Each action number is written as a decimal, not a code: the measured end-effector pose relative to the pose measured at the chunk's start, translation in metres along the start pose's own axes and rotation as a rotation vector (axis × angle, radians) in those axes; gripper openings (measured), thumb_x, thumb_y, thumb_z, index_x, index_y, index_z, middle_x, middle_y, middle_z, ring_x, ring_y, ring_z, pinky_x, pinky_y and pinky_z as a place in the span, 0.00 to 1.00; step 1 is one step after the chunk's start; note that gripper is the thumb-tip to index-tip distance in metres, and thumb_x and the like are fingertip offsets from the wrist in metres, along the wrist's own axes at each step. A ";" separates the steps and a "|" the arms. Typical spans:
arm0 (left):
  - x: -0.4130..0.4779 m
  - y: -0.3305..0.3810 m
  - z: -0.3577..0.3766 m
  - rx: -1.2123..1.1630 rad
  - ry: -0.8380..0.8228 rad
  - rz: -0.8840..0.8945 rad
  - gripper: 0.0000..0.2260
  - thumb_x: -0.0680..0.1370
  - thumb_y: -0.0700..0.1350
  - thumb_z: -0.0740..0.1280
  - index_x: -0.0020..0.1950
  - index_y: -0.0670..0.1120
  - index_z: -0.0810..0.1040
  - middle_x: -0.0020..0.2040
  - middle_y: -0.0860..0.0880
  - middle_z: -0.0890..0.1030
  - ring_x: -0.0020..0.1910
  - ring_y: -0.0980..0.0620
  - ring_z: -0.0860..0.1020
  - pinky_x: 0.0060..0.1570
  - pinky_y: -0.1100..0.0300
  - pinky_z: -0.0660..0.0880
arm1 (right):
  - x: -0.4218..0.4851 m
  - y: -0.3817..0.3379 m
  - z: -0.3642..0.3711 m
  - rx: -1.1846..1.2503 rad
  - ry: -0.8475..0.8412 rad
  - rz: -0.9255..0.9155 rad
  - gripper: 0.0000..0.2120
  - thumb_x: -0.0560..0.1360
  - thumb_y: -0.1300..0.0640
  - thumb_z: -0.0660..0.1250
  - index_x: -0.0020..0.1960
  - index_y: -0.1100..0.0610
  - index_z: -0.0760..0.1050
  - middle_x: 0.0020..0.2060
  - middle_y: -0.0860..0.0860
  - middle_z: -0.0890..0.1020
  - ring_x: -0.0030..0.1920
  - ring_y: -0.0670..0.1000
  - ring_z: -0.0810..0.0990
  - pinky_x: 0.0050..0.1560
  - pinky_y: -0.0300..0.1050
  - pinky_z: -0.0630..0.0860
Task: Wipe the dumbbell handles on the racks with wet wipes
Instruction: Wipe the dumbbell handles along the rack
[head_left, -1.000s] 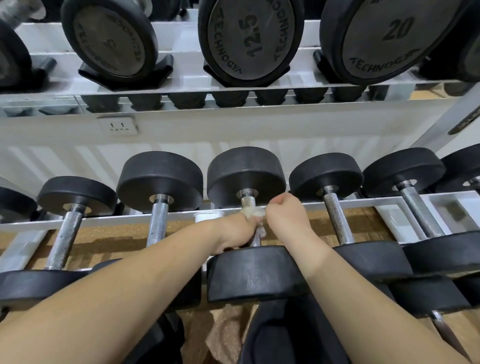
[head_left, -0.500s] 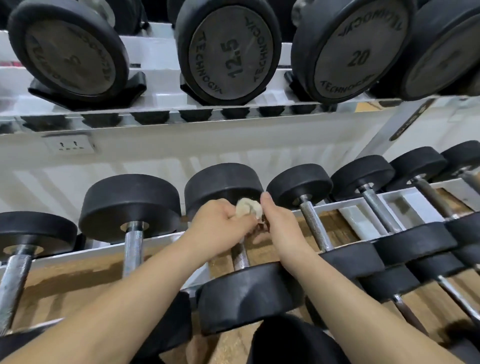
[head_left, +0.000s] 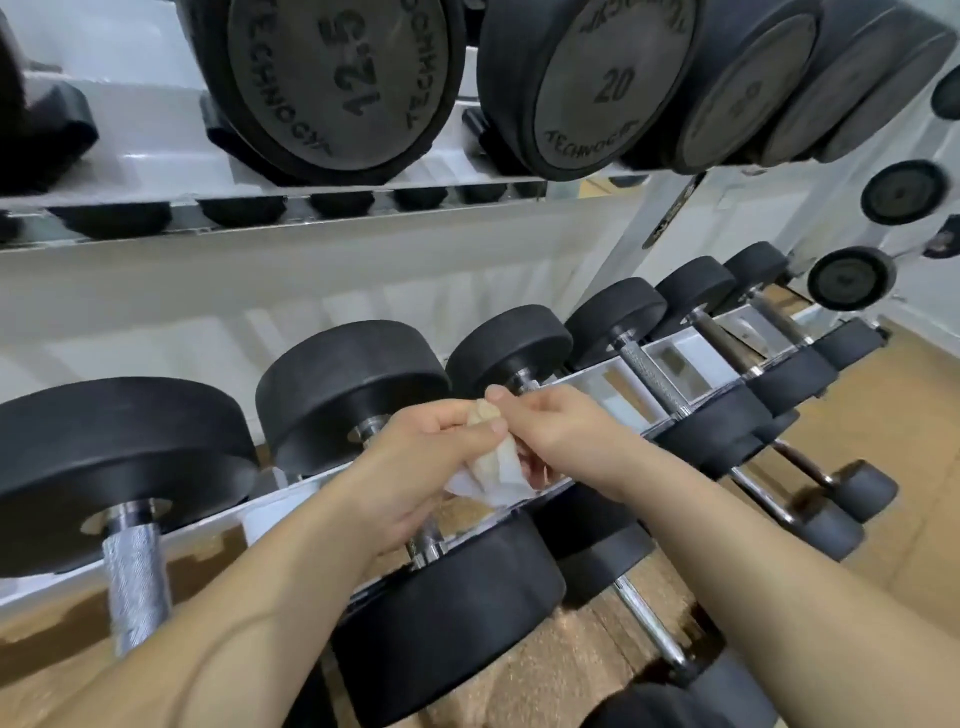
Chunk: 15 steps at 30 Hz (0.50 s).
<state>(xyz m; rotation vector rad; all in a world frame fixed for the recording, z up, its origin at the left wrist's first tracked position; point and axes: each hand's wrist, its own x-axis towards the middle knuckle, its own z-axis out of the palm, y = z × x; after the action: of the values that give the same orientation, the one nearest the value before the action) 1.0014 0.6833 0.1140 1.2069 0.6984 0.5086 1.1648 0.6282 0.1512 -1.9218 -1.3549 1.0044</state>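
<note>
**Lower rack** (head_left: 218, 522): white rails run from lower left to upper right and carry a row of black, round-headed dumbbells laid crosswise. On each, one head sits behind the back rail and the other ahead of the front rail, so the steel bar bridges the gap. The leftmost dumbbell (head_left: 119, 467) shows a knurled handle (head_left: 136, 587). Heads grow smaller toward the right.

**Upper shelf** (head_left: 156, 156): white, fitted with black cradles (head_left: 57, 130). It holds larger dumbbells, two marked 12.5 (head_left: 337, 78) and 20 (head_left: 608, 88).

**Floor** (head_left: 909, 415): brown and speckled, visible beneath the rack.
</note>
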 end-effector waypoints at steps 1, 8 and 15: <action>0.000 0.001 0.001 0.021 0.010 -0.009 0.09 0.82 0.44 0.69 0.56 0.38 0.83 0.51 0.37 0.86 0.54 0.38 0.84 0.60 0.43 0.79 | 0.001 0.002 -0.003 -0.016 -0.006 0.016 0.30 0.82 0.38 0.61 0.32 0.60 0.73 0.27 0.56 0.79 0.27 0.52 0.76 0.32 0.40 0.75; 0.006 0.003 0.000 0.056 0.086 -0.195 0.19 0.75 0.59 0.74 0.58 0.47 0.85 0.56 0.48 0.86 0.57 0.43 0.82 0.58 0.48 0.75 | 0.016 0.025 -0.027 -0.020 -0.002 0.012 0.35 0.79 0.33 0.62 0.29 0.62 0.74 0.23 0.58 0.78 0.25 0.54 0.76 0.31 0.40 0.75; 0.026 0.013 0.018 0.196 0.189 -0.332 0.23 0.67 0.68 0.73 0.41 0.47 0.82 0.32 0.49 0.82 0.31 0.49 0.79 0.38 0.59 0.72 | 0.043 0.051 -0.075 -0.173 -0.095 -0.077 0.37 0.77 0.29 0.61 0.29 0.61 0.72 0.24 0.59 0.78 0.25 0.46 0.74 0.39 0.38 0.72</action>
<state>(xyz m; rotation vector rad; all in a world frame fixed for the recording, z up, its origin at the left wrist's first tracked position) 1.0328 0.6931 0.1246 1.2027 1.1090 0.2823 1.2623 0.6508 0.1415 -1.9507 -1.6038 0.9803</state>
